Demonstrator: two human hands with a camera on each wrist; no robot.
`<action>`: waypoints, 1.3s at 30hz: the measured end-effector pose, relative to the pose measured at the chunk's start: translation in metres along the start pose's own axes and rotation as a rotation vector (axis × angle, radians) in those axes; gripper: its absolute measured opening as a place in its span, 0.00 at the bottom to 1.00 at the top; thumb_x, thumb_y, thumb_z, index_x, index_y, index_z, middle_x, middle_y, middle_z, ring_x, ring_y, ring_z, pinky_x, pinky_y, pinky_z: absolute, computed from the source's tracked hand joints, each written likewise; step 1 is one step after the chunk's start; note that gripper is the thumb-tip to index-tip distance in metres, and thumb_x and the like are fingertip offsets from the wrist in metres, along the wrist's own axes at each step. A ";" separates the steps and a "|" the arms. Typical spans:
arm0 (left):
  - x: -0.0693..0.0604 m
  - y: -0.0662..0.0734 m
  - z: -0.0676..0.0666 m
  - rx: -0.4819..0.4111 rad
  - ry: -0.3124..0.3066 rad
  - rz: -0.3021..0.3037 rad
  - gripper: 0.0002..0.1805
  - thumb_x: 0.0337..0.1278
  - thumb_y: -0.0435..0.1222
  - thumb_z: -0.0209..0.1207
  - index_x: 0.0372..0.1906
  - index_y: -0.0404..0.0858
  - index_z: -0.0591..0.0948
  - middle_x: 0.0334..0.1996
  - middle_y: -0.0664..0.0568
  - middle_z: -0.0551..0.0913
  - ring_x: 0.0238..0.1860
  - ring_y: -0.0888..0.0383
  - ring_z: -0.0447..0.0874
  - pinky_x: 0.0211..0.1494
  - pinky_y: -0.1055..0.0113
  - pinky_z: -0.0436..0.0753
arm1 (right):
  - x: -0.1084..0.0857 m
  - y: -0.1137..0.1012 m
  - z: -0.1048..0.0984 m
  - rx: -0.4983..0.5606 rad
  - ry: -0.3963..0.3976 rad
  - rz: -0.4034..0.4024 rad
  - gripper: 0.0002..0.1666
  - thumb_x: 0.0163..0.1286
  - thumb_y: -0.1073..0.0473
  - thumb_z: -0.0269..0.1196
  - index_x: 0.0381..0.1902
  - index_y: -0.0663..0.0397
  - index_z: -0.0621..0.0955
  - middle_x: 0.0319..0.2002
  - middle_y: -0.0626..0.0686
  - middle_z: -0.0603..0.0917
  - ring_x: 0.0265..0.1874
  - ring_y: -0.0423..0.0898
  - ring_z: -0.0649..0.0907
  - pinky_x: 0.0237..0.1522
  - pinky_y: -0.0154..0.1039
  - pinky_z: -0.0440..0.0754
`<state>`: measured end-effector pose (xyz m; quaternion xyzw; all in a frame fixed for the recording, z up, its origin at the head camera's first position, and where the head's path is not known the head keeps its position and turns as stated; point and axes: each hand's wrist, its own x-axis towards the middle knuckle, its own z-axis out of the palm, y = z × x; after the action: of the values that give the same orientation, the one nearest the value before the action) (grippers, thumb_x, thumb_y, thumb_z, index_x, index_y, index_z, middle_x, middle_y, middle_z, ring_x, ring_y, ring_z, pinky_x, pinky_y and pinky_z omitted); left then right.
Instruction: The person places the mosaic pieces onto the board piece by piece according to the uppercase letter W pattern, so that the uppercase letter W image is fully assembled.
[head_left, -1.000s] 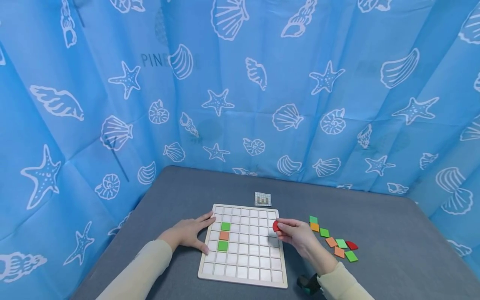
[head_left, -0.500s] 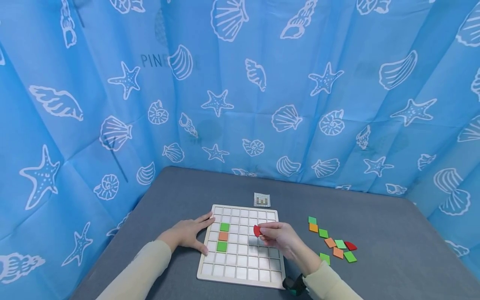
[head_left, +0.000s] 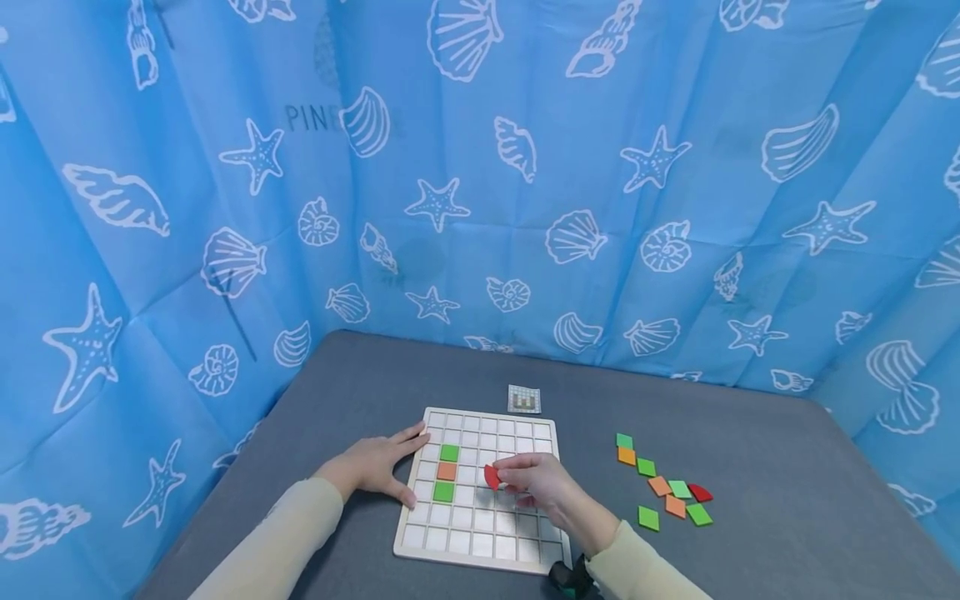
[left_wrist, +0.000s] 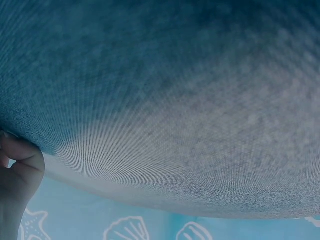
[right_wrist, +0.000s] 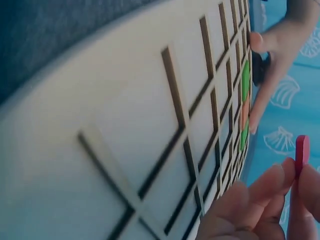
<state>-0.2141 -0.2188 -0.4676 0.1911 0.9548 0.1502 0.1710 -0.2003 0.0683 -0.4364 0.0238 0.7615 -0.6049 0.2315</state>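
A red quarter-round tile is pinched between the thumb and fingers of my right hand, above the middle of the white gridded board. In the right wrist view the same red tile stands edge-on between the fingertips. My left hand rests with spread fingers along the board's left edge, thumb and forefinger touching the frame. Three tiles lie in one column of the board: a green tile, an orange tile and another green tile.
Right of the board lie several loose tiles: a lone green square, an orange one, and a red quarter-round among them. Behind the board is a small pattern card. A blue shell-print curtain hangs behind the grey table.
My right hand has carried the red tile leftward from the board's right edge to over its middle. A green tile formerly behind the right arm now shows. The left hand stays put.
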 end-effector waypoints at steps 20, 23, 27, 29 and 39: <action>0.003 0.001 0.000 0.001 0.007 -0.017 0.57 0.41 0.63 0.69 0.77 0.49 0.58 0.77 0.55 0.50 0.69 0.40 0.63 0.64 0.44 0.66 | 0.002 0.011 0.029 0.005 -0.146 0.017 0.07 0.65 0.75 0.60 0.39 0.70 0.83 0.28 0.56 0.84 0.23 0.40 0.83 0.30 0.34 0.83; 0.003 0.001 0.000 -0.001 0.011 -0.023 0.57 0.41 0.63 0.69 0.76 0.49 0.58 0.77 0.55 0.50 0.69 0.40 0.63 0.64 0.45 0.66 | 0.000 0.009 0.032 -0.021 -0.156 -0.002 0.06 0.65 0.75 0.60 0.39 0.71 0.83 0.27 0.55 0.84 0.24 0.40 0.83 0.31 0.35 0.83; 0.002 0.002 0.000 -0.004 0.012 -0.028 0.56 0.41 0.63 0.69 0.76 0.50 0.58 0.77 0.56 0.51 0.69 0.40 0.63 0.64 0.45 0.66 | -0.002 0.007 0.039 -0.074 -0.143 -0.026 0.07 0.66 0.73 0.61 0.40 0.72 0.83 0.26 0.53 0.85 0.23 0.39 0.84 0.30 0.36 0.84; 0.002 0.003 0.000 0.000 0.014 -0.029 0.56 0.41 0.63 0.69 0.76 0.50 0.59 0.77 0.56 0.51 0.68 0.40 0.63 0.64 0.45 0.66 | -0.002 0.007 0.042 -0.093 -0.136 -0.035 0.07 0.66 0.73 0.61 0.40 0.71 0.83 0.26 0.53 0.85 0.23 0.39 0.84 0.30 0.36 0.84; 0.000 0.004 -0.001 0.007 0.019 -0.026 0.56 0.41 0.63 0.68 0.76 0.49 0.59 0.77 0.56 0.51 0.68 0.41 0.64 0.63 0.44 0.67 | -0.001 0.006 0.053 -0.192 -0.132 -0.076 0.05 0.63 0.71 0.65 0.37 0.65 0.86 0.26 0.52 0.86 0.20 0.38 0.81 0.23 0.32 0.78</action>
<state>-0.2132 -0.2154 -0.4652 0.1779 0.9592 0.1467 0.1634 -0.1808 0.0208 -0.4498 -0.0675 0.7994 -0.5377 0.2593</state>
